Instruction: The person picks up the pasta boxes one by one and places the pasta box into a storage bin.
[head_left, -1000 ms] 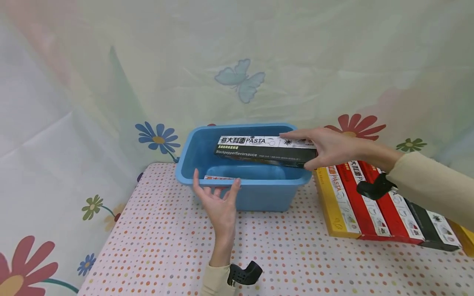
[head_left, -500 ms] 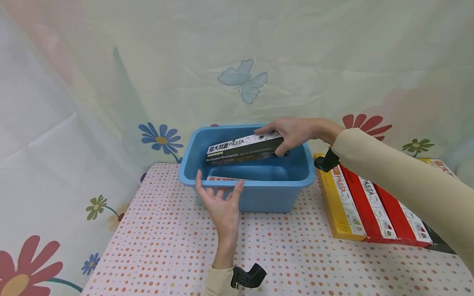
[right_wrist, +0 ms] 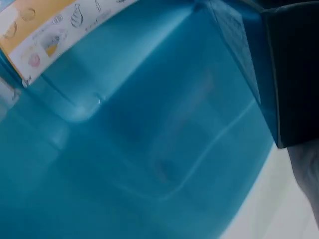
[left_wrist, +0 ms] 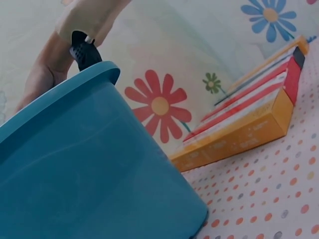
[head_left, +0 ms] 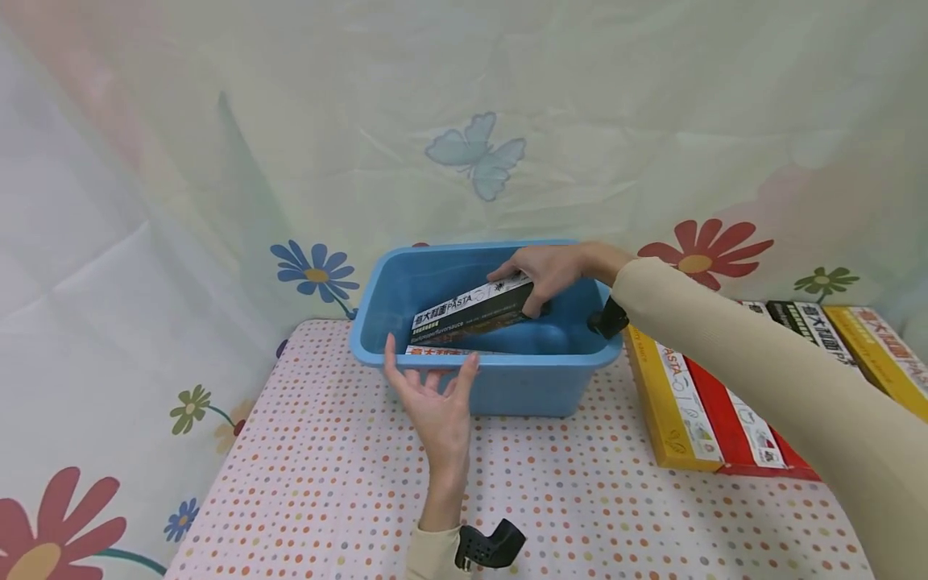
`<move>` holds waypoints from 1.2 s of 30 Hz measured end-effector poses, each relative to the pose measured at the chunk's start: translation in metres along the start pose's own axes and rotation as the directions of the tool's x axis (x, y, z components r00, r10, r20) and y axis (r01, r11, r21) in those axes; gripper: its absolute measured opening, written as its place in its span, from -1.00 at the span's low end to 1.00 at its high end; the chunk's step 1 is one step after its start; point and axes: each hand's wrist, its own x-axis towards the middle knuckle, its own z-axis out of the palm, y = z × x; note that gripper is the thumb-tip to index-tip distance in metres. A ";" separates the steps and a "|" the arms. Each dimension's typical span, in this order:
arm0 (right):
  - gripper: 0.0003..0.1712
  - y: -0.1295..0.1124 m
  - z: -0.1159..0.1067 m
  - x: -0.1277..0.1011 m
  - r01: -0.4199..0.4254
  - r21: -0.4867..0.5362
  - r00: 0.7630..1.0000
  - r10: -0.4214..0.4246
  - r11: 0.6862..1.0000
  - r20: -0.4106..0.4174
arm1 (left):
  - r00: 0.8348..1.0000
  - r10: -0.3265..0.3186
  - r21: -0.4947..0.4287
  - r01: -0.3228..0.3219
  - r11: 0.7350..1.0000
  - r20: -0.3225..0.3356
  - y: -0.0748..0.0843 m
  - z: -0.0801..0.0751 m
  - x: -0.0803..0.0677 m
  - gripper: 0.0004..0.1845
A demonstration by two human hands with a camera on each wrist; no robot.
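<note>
At lower centre, the left hand [head_left: 429, 415], partly spread, grips the near rim of the blue bin [head_left: 525, 388], seemingly to steady it. Mid-frame, the right hand [head_left: 553, 270] pinches the black pasta box [head_left: 478, 311] by its right end, likely for control; it tilts left-end-low inside the bin.

"PASTA" on black box [head_left: 470, 313], yellow box [head_left: 673, 401]

Head view looks forward and down at the blue rectangular plastic tub [head_left: 525, 388]; close wrist views share it: left, outer wall; right, interior.
</note>
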 end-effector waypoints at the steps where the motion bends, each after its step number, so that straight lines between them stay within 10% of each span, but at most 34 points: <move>1: -0.04 0.001 0.000 0.002 0.002 0.004 1.000 -0.002 1.000 0.008 | 1.000 0.000 -0.008 0.000 1.000 0.003 0.000 0.000 0.000 0.14; 36: 0.06 0.027 -0.004 0.003 -0.121 0.046 0.990 0.118 0.992 0.078 | 1.000 -0.007 -0.011 0.007 1.000 0.005 0.001 -0.005 -0.004 0.11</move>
